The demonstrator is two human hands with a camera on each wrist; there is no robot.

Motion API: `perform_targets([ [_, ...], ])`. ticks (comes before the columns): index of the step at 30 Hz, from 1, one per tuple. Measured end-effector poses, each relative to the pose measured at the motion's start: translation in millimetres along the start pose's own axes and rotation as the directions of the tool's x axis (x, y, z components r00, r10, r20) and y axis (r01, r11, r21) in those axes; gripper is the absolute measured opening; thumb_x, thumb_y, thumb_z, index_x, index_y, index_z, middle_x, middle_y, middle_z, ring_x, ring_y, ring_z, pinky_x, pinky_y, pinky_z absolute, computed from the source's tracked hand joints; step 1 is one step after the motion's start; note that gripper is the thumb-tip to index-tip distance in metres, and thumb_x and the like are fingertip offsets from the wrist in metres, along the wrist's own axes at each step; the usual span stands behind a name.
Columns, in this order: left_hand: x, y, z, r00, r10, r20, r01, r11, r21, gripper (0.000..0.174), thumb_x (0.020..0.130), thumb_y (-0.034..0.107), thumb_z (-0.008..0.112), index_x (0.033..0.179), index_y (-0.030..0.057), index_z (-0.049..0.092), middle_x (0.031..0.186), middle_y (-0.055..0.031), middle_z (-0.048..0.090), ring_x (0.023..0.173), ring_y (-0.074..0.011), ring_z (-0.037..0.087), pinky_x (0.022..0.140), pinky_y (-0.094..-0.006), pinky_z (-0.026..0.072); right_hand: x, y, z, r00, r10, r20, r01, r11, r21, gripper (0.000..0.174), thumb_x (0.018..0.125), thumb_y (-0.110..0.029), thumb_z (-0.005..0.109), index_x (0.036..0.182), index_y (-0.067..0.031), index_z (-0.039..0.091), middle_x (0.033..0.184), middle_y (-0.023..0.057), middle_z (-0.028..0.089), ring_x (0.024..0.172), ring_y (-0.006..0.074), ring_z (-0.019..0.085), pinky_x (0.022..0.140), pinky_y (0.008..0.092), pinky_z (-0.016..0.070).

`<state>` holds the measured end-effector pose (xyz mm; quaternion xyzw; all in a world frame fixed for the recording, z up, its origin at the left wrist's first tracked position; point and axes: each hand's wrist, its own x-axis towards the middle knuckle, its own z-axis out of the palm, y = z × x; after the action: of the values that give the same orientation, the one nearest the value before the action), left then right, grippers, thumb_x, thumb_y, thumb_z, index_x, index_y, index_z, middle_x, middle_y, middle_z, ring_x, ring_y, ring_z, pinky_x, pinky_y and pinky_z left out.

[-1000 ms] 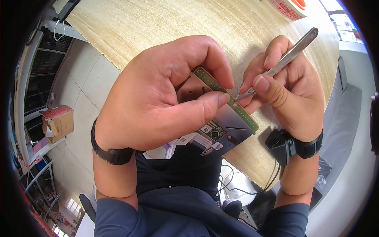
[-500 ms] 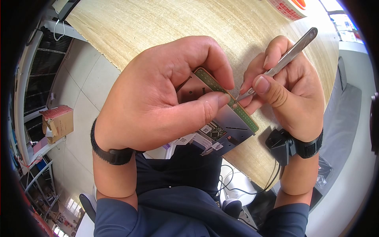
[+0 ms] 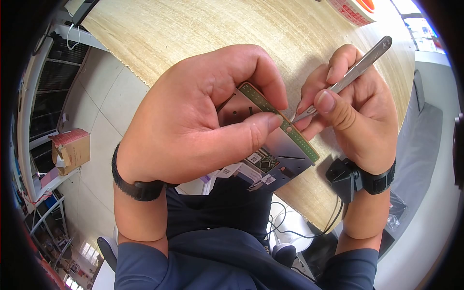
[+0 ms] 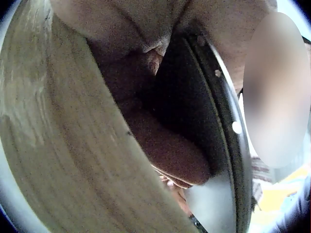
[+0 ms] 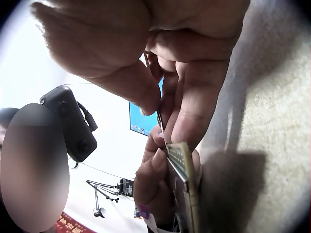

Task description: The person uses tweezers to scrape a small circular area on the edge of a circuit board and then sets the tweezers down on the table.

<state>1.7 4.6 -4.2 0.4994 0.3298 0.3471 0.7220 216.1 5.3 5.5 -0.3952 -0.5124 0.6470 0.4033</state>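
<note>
My left hand (image 3: 193, 113) grips a flat metal-backed circuit board (image 3: 285, 147), thumb on its face and fingers curled behind its edge. A green strip with rows of dots runs along that edge, and a small chip and white labels show lower down. Between thumb and fingers, my right hand (image 3: 365, 118) pinches a silver scalpel (image 3: 362, 65). Its tip is right at the green edge, beside my left thumb. In the right wrist view the thin blade (image 5: 163, 130) meets the board's edge (image 5: 178, 158). The left wrist view shows the board's dark side (image 4: 189, 92).
The wooden table (image 3: 169, 34) lies under and beyond my hands. A roll of red-and-white tape (image 3: 353, 12) stands at its far edge. Cables (image 3: 309, 235) hang near my lap, and an open cardboard box (image 3: 72, 151) sits on a shelf to the left.
The scalpel and my right hand have shifted slightly to the right. The board has moved a little with them, while my left hand keeps nearly the same grip.
</note>
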Motion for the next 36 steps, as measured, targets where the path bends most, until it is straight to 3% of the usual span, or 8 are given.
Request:
perform_targets([
  [36, -0.5, 0.8, 0.5, 1.0, -0.023, -0.003, 0.023, 1.0, 0.011, 0.023, 0.078, -0.005, 0.064, 0.098, -0.0012, 0.054, 0.089, -0.0009, 0.053, 0.07, -0.0006, 0.05, 0.056, -0.0128, 0.0403, -0.4, -0.9, -0.5, 0.999, 0.021, 0.033, -0.02, 0.999, -0.035, 0.027, 0.085, -0.006, 0.065, 0.095, -0.0015, 0.04, 0.083, 0.02, 0.059, 0.071, 0.0215, 0.066, 0.057, 0.0224, 0.0561],
])
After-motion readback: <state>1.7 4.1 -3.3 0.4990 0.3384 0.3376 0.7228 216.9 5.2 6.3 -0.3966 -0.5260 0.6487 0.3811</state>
